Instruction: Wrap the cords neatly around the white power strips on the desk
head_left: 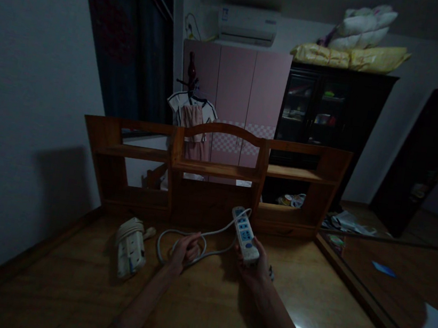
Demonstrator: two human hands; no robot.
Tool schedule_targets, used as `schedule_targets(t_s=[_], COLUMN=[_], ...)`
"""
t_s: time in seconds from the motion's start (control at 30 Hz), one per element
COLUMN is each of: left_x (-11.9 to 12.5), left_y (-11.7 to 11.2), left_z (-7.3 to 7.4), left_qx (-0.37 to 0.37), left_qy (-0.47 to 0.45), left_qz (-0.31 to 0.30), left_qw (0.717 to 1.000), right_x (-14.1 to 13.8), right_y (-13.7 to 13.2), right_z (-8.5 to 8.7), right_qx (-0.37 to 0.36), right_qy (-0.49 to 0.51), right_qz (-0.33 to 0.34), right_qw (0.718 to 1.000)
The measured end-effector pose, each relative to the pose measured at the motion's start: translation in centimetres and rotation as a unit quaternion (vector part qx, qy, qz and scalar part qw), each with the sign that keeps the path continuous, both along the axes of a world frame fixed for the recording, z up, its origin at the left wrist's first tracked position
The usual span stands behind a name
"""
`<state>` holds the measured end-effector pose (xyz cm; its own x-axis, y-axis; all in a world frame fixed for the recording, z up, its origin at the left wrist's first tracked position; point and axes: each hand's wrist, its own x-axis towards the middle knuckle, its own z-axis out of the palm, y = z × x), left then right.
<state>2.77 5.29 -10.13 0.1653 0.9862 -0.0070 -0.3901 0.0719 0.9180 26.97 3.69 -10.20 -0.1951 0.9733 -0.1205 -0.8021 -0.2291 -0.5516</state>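
Note:
My right hand [256,268] grips the near end of a white power strip [245,234] with blue sockets, holding it slanted above the wooden desk [201,301]. Its white cable [215,236] runs left from the strip's far end and loops on the desk. My left hand [185,250] is closed around that looped cable. A second white power strip [130,249], with its cord wound around it, lies on the desk left of my left hand, apart from it.
A wooden shelf unit [216,170] stands across the back of the desk. Behind it are a pink wardrobe [234,88], a dark cabinet [322,118] topped with bedding, and hanging clothes [191,120]. A grey wall runs along the left.

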Motion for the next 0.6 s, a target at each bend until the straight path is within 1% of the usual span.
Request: schedule_targets(t_s=[0.13, 0.23, 0.37, 0.6], left_x=[0.1, 0.2, 0.3, 0.1], left_y=[-0.3, -0.4, -0.4, 0.2], left_z=[0.4, 0.5, 0.3, -0.2], left_qx=[-0.013, -0.019, -0.022, -0.014], left_qy=[-0.016, -0.021, -0.023, -0.016], left_qz=[-0.009, -0.011, -0.014, -0.022], left_qw=[1.0, 1.0, 0.999, 1.0], right_x=[0.0, -0.1, -0.3, -0.8], right_y=[0.0, -0.1, -0.5, -1.2], right_z=[0.2, 0.6, 1.5, 2.7], right_qx=[-0.007, 0.002, 0.023, 0.027], right_qy=[0.0, -0.002, -0.002, -0.011], right_qz=[0.015, 0.032, 0.04, 0.028], right_qw=[1.0, 0.999, 0.999, 0.999])
